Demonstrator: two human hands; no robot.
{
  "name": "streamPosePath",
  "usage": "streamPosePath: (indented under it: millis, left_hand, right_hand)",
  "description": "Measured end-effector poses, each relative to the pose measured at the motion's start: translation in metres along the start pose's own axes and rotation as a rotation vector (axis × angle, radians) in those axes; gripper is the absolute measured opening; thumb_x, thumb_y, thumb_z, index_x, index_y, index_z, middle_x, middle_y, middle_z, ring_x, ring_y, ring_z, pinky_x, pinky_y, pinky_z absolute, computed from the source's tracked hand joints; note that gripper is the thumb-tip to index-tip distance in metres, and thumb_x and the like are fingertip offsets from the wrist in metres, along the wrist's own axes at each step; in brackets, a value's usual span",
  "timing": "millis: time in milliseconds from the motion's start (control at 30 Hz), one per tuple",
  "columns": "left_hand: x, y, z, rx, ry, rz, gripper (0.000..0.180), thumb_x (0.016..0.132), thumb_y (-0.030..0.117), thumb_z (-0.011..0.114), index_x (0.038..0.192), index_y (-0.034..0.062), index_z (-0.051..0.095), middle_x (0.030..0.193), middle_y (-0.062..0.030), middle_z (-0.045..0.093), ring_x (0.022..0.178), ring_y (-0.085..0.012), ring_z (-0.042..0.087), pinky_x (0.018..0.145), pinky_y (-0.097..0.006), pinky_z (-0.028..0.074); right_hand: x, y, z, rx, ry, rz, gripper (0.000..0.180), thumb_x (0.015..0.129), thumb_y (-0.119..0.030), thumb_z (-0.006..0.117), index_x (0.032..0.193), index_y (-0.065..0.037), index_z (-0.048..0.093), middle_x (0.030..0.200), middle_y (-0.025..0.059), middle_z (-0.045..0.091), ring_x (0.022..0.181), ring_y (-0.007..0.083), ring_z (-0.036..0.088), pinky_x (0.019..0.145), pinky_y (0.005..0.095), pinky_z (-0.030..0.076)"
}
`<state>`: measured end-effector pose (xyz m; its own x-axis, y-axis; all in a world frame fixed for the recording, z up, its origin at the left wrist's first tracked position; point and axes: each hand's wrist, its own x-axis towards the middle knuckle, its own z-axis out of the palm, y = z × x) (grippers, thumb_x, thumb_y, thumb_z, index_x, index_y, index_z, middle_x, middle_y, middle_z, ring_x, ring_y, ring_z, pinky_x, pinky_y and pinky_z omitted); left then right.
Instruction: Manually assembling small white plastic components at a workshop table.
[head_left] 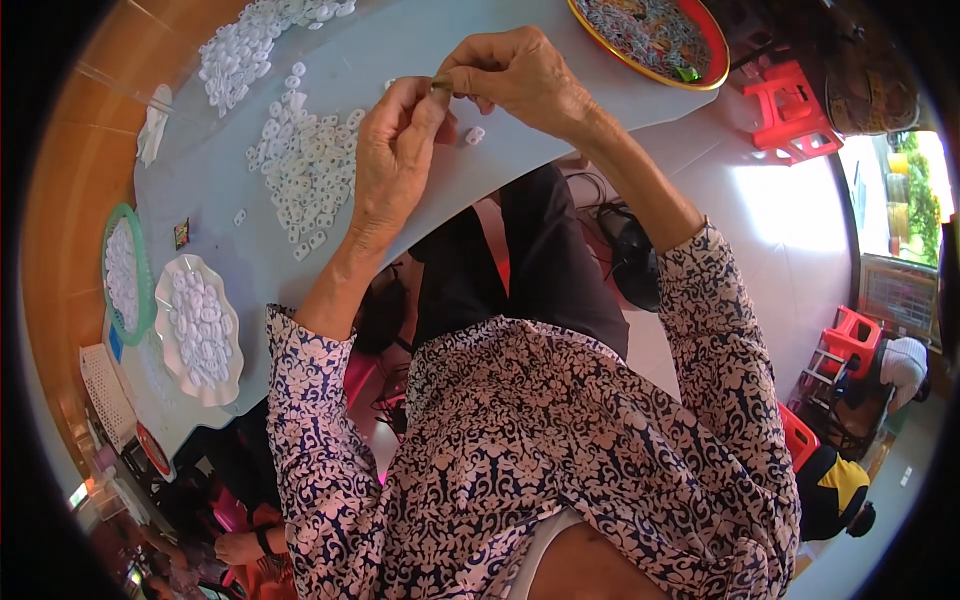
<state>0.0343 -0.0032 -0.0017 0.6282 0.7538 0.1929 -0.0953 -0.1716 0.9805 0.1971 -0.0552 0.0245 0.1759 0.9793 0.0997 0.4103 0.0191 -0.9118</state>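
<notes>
"Basket [148, 275] of green plastic, filled with small white pieces [121, 275]: that's what my feed gives me at the far left."

"And beside it?"

"A wavy-rimmed white dish [213, 394] of similar pieces. Slightly behind, I see a small dark packet [181, 233] on the pale grey-blue desk [400, 50], then a spread pile of rounded white pieces [305, 165]."

"And the middle?"

"From my seat, the left hand [400, 150] and the right hand [512, 80] are together, fingertips pinching one small dark piece [440, 86] above the desk. I can't make out what it is."

"Further right?"

"One loose white piece [474, 135] just beside them, a round red tray [718, 48] with yellow edging, holding clear-grey bits [645, 30], then a red plastic stool [790, 110]."
</notes>
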Motion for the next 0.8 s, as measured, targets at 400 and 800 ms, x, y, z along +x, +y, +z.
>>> streamPosePath:
  millis: [400,800]
  left_hand:
    - [0.0,-0.003,-0.002,-0.036,-0.035,-0.005,0.024,0.093,0.023,0.053,0.088,0.0017,0.061,0.067,0.0018,0.056,0.061,-0.0046,0.045,0.057,-0.021,0.037]
    - [-0.004,0.002,0.0,-0.092,-0.069,-0.054,0.017,0.09,0.016,0.057,0.082,0.0019,0.063,0.068,0.0011,0.057,0.063,-0.0047,0.048,0.06,-0.021,0.038]
  right_hand:
    - [-0.012,0.0,-0.003,0.045,0.035,-0.04,0.016,0.088,-0.016,0.063,0.09,-0.001,0.069,0.062,0.0014,0.059,0.056,0.0063,0.053,0.051,0.022,0.044]
    - [-0.001,0.025,-0.047,-0.28,0.343,-0.124,0.017,0.083,-0.017,0.064,0.087,-0.002,0.071,0.068,0.0058,0.066,0.059,0.0093,0.059,0.055,0.0258,0.05]
